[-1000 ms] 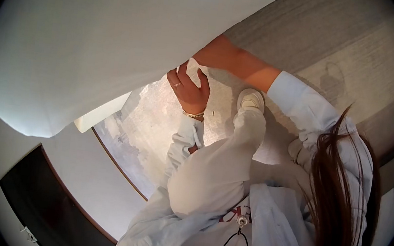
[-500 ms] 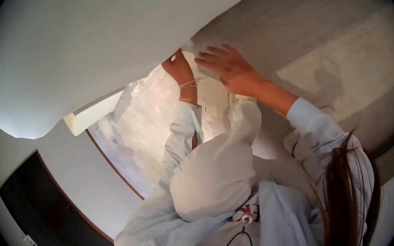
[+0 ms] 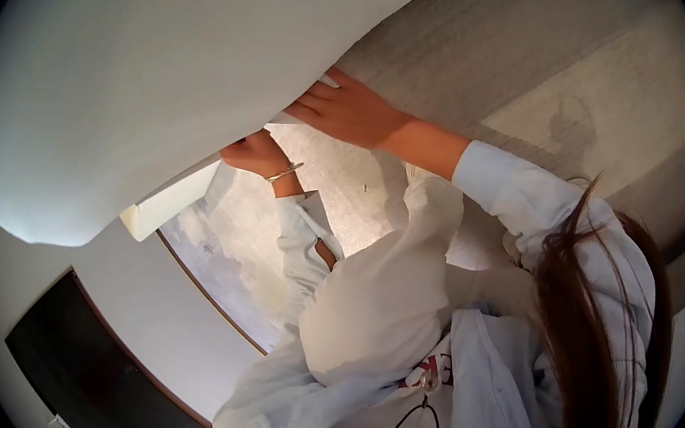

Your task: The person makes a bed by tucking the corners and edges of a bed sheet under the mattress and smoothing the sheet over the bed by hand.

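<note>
The left hand point(image 3: 258, 154) had shifted along the edge of the white-covered mattress point(image 3: 155, 83), nearer its drooping corner than half a second before; its fingers were bent, their ends hidden at the edge, so I could not tell whether its grip held any of the cover. The right hand point(image 3: 344, 113), which had been apart from the edge with spread fingers, now reached it; its fingers were nearly straight, the tips partly out of sight, and I could not tell whether that grip was closed on anything; the two hands were near each other but apart, and a thin bracelet point(image 3: 285, 172) circled the left wrist.

The mattress filled the upper left, its smooth cover rounding down at the corner; a pale base point(image 3: 170, 207) showed just below the edge, left of the left hand. The floor point(image 3: 444, 65) was greyish, brightly lit under the left arm, with a paler patch and a shadow at the upper right; a narrow brown strip point(image 3: 211, 294) bordered it by the white wall point(image 3: 155, 302); farther down stood a dark panel point(image 3: 101, 364) with a reddish-brown border.
</note>
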`<state>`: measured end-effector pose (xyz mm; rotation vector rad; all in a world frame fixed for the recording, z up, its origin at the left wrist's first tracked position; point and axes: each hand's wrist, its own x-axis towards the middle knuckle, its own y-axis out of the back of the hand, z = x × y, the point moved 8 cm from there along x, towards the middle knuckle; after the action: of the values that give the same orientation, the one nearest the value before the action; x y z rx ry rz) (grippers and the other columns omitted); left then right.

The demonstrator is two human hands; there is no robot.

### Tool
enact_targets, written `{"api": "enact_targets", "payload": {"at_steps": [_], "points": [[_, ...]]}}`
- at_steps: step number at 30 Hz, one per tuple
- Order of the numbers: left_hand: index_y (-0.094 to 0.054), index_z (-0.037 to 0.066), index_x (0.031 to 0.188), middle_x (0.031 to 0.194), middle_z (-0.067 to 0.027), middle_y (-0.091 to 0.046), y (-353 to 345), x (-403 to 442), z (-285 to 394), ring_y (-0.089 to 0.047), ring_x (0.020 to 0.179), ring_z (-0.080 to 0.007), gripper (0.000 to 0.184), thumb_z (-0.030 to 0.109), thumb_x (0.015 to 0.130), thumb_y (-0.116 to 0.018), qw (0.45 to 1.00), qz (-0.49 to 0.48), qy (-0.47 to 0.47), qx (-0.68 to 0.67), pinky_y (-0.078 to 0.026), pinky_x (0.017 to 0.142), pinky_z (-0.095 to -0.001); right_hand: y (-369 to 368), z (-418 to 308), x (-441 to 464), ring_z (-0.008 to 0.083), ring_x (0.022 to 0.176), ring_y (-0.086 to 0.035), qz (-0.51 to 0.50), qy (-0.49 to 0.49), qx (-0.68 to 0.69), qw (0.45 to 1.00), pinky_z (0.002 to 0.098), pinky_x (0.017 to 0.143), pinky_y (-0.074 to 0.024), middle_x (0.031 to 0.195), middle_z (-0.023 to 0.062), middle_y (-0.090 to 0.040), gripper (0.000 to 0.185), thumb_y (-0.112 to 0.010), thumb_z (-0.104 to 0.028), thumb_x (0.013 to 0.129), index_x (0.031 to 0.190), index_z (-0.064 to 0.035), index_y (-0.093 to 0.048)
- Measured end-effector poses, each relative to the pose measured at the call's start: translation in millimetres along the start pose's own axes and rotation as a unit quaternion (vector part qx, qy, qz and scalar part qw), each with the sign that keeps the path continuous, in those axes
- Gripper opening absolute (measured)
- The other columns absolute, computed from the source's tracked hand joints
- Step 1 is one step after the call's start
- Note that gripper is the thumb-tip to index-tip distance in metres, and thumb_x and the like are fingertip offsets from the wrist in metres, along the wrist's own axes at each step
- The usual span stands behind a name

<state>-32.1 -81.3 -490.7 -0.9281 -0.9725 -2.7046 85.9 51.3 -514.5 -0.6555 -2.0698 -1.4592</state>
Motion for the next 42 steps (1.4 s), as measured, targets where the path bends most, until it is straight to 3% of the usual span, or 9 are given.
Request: {"api": "enact_targets", "payload": {"at_steps": [2,6,8,11,15,17,27,36,42], "points": [[-0.057,-0.004,0.084,0.067,-0.0079,-0.061,3.6,-4.1,31.5,-0.052,0.052,-0.0157,0.018,0.014,0.084,-0.058,0.967,0.059,-0.244,0.049,-0.045,0.048,-0.0317,3.2,-7.4,-3.6,0.0153,0.117,-0.044,0.046,0.012,-0.007,0.999,0.0346,0.099,-0.0366,0.118,-0.0031,-0.054,0.034,-0.054,-0.017,0.082,0.116,-0.0139,-0.053],[-0.058,-0.004,0.083,0.073,-0.0090,-0.064,-13.6,7.6,60.0,-0.055,0.059,-0.0194,0.020,0.016,0.084,-0.058,0.974,-0.002,-0.199,0.105,-0.046,0.053,-0.0333,4.6,1.1,28.6,0.0165,0.097,-0.056,0.026,-0.074,0.077,0.994,0.0309,0.082,-0.0462,0.101,0.0033,-0.059,0.028,-0.058,-0.018,0.081,0.107,-0.0084,-0.056],[-0.058,-0.004,0.086,0.085,-0.0100,-0.063,-16.8,23.7,58.3,-0.055,0.069,-0.0222,0.019,0.014,0.082,-0.060,0.998,-0.029,-0.059,-0.006,-0.046,0.062,-0.0360,-3.4,39.3,44.5,0.0134,0.082,-0.056,-0.019,-0.415,0.611,0.674,0.0297,0.070,-0.0466,0.085,0.0051,-0.059,0.020,-0.058,-0.022,0.082,0.094,-0.0056,-0.057],[-0.054,-0.003,0.079,0.077,-0.0067,-0.058,-16.7,29.9,27.4,-0.051,0.066,-0.0183,0.016,0.011,0.082,-0.061,0.997,-0.077,0.015,0.026,-0.043,0.060,-0.0311,11.6,40.0,69.2,0.0099,0.077,-0.053,-0.058,-0.409,0.678,0.608,0.0288,0.067,-0.0445,0.078,0.0035,-0.057,0.022,-0.057,-0.025,0.082,0.091,-0.0051,-0.056],[-0.043,0.001,0.066,0.056,-0.0028,-0.045,-2.7,-19.9,11.9,-0.042,0.053,-0.0099,0.021,0.004,0.078,-0.060,0.982,-0.103,0.108,-0.114,-0.032,0.049,-0.0232,-26.6,30.4,56.7,0.0138,0.076,-0.055,-0.055,-0.388,0.668,0.632,0.0315,0.068,-0.0454,0.079,0.0037,-0.058,0.021,-0.060,-0.024,0.079,0.090,-0.0070,-0.057],[-0.048,0.001,0.067,0.054,-0.0021,-0.046,-7.0,-46.4,46.7,-0.042,0.052,-0.0108,0.018,0.007,0.081,-0.057,0.979,-0.196,-0.011,-0.061,-0.035,0.049,-0.0232,-5.1,1.5,54.1,0.0190,0.094,-0.056,-0.100,-0.020,0.093,0.990,0.0348,0.080,-0.0454,0.102,0.0061,-0.059,0.029,-0.060,-0.020,0.076,0.104,-0.0115,-0.056],[-0.062,0.009,0.104,0.117,-0.0115,-0.056,-5.1,-33.2,288.1,-0.048,0.113,-0.0355,0.027,0.019,0.081,-0.053,0.817,-0.177,-0.547,0.040,-0.037,0.094,-0.0506,225.2,106.9,40.1,0.0249,0.120,-0.043,-0.086,0.165,0.131,0.974,0.0387,0.091,-0.0414,0.133,0.0090,-0.042,0.043,-0.054,-0.014,0.076,0.119,-0.0118,-0.051],[-0.025,0.007,0.139,0.143,-0.0211,-0.022,147.5,60.2,343.8,-0.019,0.132,-0.0408,0.061,0.035,0.088,-0.045,0.853,0.018,-0.419,0.311,-0.016,0.105,-0.0555,381.2,146.8,75.2,0.0258,0.109,-0.051,0.290,0.060,0.150,0.943,0.0365,0.084,-0.0444,0.121,0.0080,-0.054,0.038,-0.049,0.002,0.073,0.106,-0.0121,-0.063],[-0.022,0.002,0.139,0.146,-0.0147,-0.020,145.6,109.5,310.8,-0.016,0.136,-0.0283,0.063,0.035,0.088,-0.035,0.987,0.057,-0.137,0.067,-0.005,0.110,-0.0418,400.5,77.6,131.2,0.0262,0.118,-0.044,0.334,0.076,0.123,0.931,0.0434,0.096,-0.0334,0.128,0.0061,-0.049,0.041,-0.048,-0.007,0.080,0.118,-0.0179,-0.057]]}}
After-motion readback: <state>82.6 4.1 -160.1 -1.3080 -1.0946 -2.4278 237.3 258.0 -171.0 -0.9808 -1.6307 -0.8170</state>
